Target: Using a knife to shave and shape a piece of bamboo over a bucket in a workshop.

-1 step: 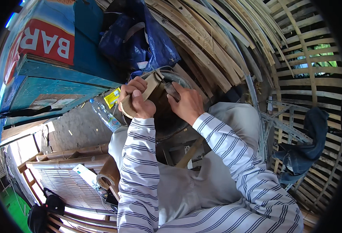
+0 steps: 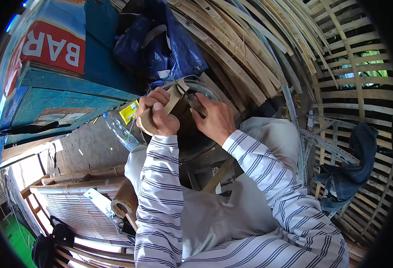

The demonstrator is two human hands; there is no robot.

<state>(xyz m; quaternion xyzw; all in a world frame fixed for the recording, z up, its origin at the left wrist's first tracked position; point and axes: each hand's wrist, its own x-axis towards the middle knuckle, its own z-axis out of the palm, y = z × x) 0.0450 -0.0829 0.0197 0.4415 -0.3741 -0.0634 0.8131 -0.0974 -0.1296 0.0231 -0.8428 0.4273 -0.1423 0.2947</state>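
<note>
In the head view, the left hand [image 2: 160, 114] is wrapped around a pale, thick wooden piece [image 2: 174, 101], apparently to steady it; the right hand [image 2: 218, 118] grips a dark, rounded handle [image 2: 197, 105], seemingly to angle its thin blade [image 2: 181, 87] toward the wood, contact unclear; both are above a dark, round tub [image 2: 210, 90], the wood near its far-left rim.

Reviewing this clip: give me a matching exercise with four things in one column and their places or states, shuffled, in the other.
Things:
1. left hand
2. right hand
3. clear plastic bottle
4. dark denim cloth

Places or states:
A. by the grey metal frame, toward the picture's right
B. closed round a pale wooden piece
C. beside the yellow packet
D. closed round a dark tool handle

Pairs: 1-B, 2-D, 3-C, 4-A
</note>
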